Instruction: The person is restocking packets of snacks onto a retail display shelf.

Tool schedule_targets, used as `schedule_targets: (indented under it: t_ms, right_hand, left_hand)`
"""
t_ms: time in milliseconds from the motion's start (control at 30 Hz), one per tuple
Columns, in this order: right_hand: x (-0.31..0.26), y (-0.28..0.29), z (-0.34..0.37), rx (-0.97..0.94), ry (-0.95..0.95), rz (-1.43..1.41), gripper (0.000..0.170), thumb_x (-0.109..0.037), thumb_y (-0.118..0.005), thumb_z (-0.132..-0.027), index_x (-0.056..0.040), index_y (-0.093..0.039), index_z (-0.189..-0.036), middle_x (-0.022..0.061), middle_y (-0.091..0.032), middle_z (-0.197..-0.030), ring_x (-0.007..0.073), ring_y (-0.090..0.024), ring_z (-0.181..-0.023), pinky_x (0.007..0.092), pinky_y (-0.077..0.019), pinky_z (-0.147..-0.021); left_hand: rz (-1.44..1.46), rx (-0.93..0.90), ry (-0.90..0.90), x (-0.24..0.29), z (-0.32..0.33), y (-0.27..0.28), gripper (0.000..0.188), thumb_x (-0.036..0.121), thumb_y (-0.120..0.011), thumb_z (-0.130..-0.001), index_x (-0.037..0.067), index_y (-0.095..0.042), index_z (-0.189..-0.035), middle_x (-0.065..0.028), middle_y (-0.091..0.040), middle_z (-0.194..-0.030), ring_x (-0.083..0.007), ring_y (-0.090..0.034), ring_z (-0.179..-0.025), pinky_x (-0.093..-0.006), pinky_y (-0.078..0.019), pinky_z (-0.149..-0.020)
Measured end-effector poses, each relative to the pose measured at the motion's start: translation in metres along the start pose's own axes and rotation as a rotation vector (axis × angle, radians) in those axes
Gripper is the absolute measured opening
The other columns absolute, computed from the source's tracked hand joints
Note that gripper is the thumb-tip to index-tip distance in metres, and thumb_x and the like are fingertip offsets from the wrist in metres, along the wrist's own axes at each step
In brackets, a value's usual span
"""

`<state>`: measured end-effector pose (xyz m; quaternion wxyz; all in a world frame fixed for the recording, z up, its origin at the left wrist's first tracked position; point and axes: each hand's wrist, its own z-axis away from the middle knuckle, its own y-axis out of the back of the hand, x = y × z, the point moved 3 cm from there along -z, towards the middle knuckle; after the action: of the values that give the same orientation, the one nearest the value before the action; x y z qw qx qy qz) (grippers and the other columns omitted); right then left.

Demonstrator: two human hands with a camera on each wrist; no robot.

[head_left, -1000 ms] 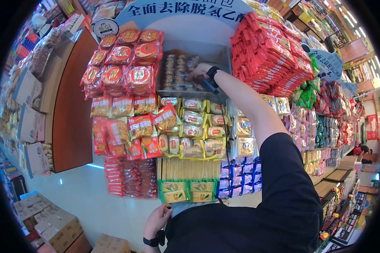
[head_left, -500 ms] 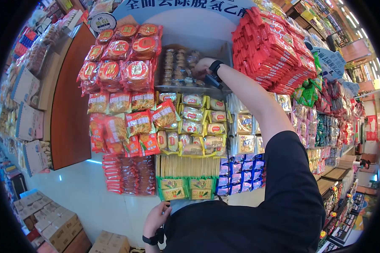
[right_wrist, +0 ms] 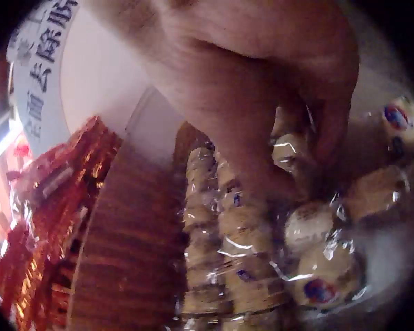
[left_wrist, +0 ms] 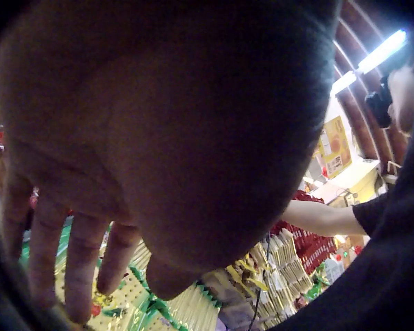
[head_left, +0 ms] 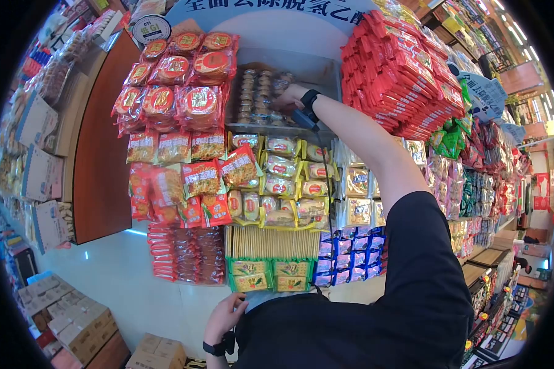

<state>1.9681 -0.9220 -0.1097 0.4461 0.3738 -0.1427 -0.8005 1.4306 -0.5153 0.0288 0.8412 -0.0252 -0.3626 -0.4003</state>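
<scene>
In the head view, my right hand [head_left: 291, 98] reaches into a clear-walled bin [head_left: 326, 74] of small round wrapped pastries [head_left: 247, 98], which stand in rows at its left. Seen from the right wrist, the hand [right_wrist: 262, 83] points down with thumb and fingers bent around a wrapped pastry [right_wrist: 290, 152]; its fingertips are partly hidden. Loose wrapped pastries [right_wrist: 324, 276] lie beside it. My left hand [head_left: 224, 315] hangs low before the body, near the green-edged cracker packs [head_left: 250, 275], holding nothing. Its fingers [left_wrist: 85, 262] are loosely extended in the left wrist view.
Red-wrapped round cakes [head_left: 200, 101] stand left of the bin, with stacked red packets [head_left: 388, 80] to its right. Yellow packs [head_left: 281, 166] fill the section below. A brown panel [head_left: 104, 154] rises at left, and cardboard boxes [head_left: 83, 320] sit on the floor.
My right hand has shifted within the bin, first down and to the right, then slightly back left among the pastries. My left hand has stayed low, moving slightly left.
</scene>
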Motion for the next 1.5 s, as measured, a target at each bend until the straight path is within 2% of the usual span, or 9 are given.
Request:
schedule_targets:
  t_ms: [100,200,400,567,700,1000,1200,1400,1500]
  right_hand:
    - [-0.013,0.015,0.007,-0.002,0.038,0.714,0.032,-0.041,-0.079,-0.082,-0.0127,-0.078,-0.097,0.0044,-0.076,-0.088,0.0183,-0.069,-0.073,0.0379,-0.0566,-0.065]
    - [-0.012,0.021,0.017,0.014,-0.018,0.491,0.029,-0.027,-0.086,-0.08,-0.0012,-0.074,-0.084,0.0068,-0.073,-0.078,0.0161,-0.063,-0.066,0.0344,-0.0523,-0.057]
    - [-0.008,0.028,0.03,0.044,-0.121,0.389,0.037,-0.041,-0.084,-0.081,-0.0063,-0.078,-0.091,0.0049,-0.074,-0.081,0.0173,-0.064,-0.066,0.0361,-0.0529,-0.057]
    - [0.016,0.031,0.039,-0.235,-0.045,0.28,0.049,-0.052,-0.082,-0.083,-0.0097,-0.079,-0.108,0.0038,-0.075,-0.089,0.0194,-0.066,-0.072,0.0368,-0.0554,-0.065]
    - [0.054,-0.01,-0.016,-0.602,-0.384,0.443,0.055,-0.048,-0.08,-0.086,-0.0089,-0.075,-0.124,0.0041,-0.078,-0.112,0.02,-0.071,-0.103,0.0409,-0.0522,-0.098]
    - [-0.035,0.011,0.086,-0.211,-0.068,0.663,0.036,-0.031,-0.084,-0.076,-0.007,-0.081,-0.103,0.0104,-0.08,-0.102,0.0251,-0.075,-0.09,0.0433,-0.0582,-0.08]
    - [-0.053,0.021,0.112,0.009,0.244,0.503,0.032,-0.021,-0.084,-0.07,-0.0007,-0.079,-0.093,0.0126,-0.078,-0.082,0.0265,-0.076,-0.075,0.044,-0.061,-0.072]
    - [-0.055,0.004,0.099,0.28,0.615,0.811,0.032,-0.027,-0.086,-0.068,-0.0027,-0.076,-0.086,0.0185,-0.076,-0.09,0.0379,-0.075,-0.089,0.0485,-0.0599,-0.079]
    - [-0.054,0.002,0.103,0.204,0.583,0.862,0.035,-0.031,-0.084,-0.071,-0.0034,-0.076,-0.092,0.0201,-0.076,-0.097,0.0399,-0.073,-0.095,0.0494,-0.0591,-0.082]
  left_hand:
    - [-0.005,-0.006,0.002,0.002,0.0,0.001,0.034,0.025,-0.068,-0.1,0.001,-0.065,-0.123,-0.0146,-0.074,-0.092,-0.0303,-0.072,-0.087,-0.0388,-0.0549,-0.08]
    - [-0.001,-0.022,0.01,-0.001,-0.001,0.0,0.033,0.024,-0.068,-0.1,0.003,-0.064,-0.126,-0.0118,-0.073,-0.093,-0.0263,-0.07,-0.086,-0.0373,-0.0542,-0.08]
    - [-0.025,-0.044,0.025,-0.002,-0.004,-0.002,0.032,0.023,-0.068,-0.101,0.004,-0.064,-0.126,-0.0103,-0.073,-0.092,-0.0243,-0.069,-0.085,-0.0367,-0.0539,-0.08]
    - [-0.023,-0.037,0.038,0.003,-0.005,-0.001,0.035,0.027,-0.068,-0.1,0.0,-0.066,-0.122,-0.015,-0.074,-0.094,-0.0301,-0.072,-0.088,-0.0387,-0.0549,-0.08]
    - [-0.047,-0.038,0.043,0.003,-0.004,0.0,0.034,0.027,-0.068,-0.1,0.0,-0.066,-0.121,-0.0149,-0.074,-0.093,-0.03,-0.072,-0.089,-0.0385,-0.0548,-0.079]
    - [-0.02,-0.005,0.013,-0.001,0.002,0.0,0.034,0.027,-0.068,-0.099,0.0,-0.066,-0.12,-0.0147,-0.075,-0.092,-0.0309,-0.072,-0.087,-0.039,-0.0547,-0.079]
    - [-0.016,0.006,0.024,-0.005,0.005,0.0,0.034,0.026,-0.068,-0.099,0.0,-0.066,-0.12,-0.0148,-0.075,-0.093,-0.0319,-0.072,-0.088,-0.0392,-0.0549,-0.079]
    - [-0.031,-0.015,0.025,-0.005,0.005,-0.001,0.035,0.027,-0.068,-0.099,0.001,-0.065,-0.123,-0.0147,-0.075,-0.094,-0.0306,-0.072,-0.089,-0.0388,-0.0551,-0.079]
    - [-0.033,-0.011,0.043,-0.004,0.007,-0.001,0.036,0.027,-0.068,-0.099,0.0,-0.065,-0.124,-0.0147,-0.075,-0.095,-0.0296,-0.071,-0.088,-0.0388,-0.0553,-0.08]
